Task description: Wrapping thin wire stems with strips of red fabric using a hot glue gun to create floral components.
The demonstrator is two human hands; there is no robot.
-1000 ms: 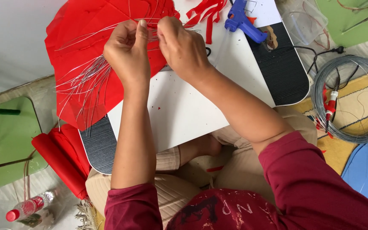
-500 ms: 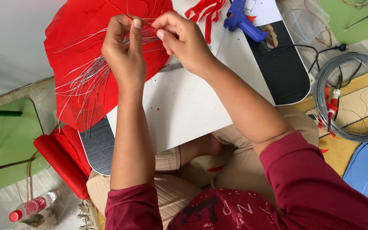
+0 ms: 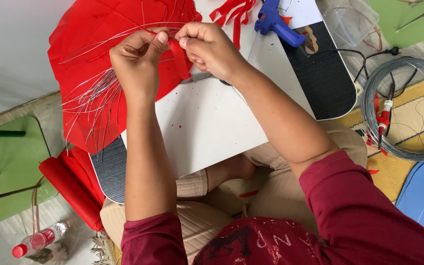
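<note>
Above the white board (image 3: 207,122), the left hand (image 3: 136,59) and right hand (image 3: 209,46) are pinching a red paper strip (image 3: 178,58) around thin wire (image 3: 123,34), fingers closed tight, keeping it taut.

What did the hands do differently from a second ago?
The left hand and right hand drew slightly apart and now pinch a red strip between them over the thin wires; earlier their fingertips met closer together. Nothing was let go. The red paper, white board, blue glue gun and wire coil stayed put.
</note>
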